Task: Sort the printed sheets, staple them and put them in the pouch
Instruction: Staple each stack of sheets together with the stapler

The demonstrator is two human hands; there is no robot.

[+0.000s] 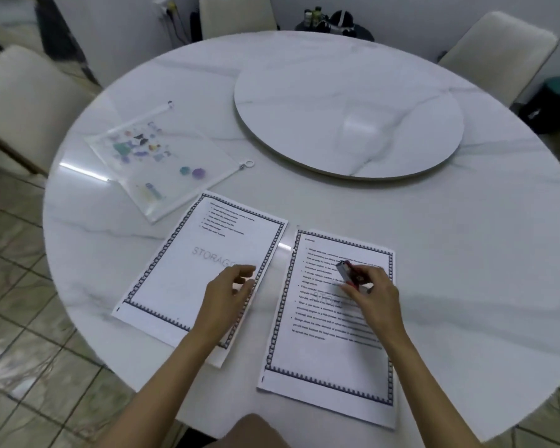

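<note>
While right hand [374, 294] grips stapler [348, 273] over right sheet [330, 360], left hand [230, 292] relaxed, empty, at left sheet [181, 279] right edge.

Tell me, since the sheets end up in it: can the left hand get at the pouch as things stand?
Probably yes. The left hand holds nothing, over the left sheet; the pouch lies further out on that side, with only sheet and bare table between them.

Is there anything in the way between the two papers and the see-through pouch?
Nothing visible is. The pouch lies right by the far corner of the left sheet, with nothing lying between them. The right sheet lies beside the left one. Whether the pouch's zip is open cannot be told.
</note>
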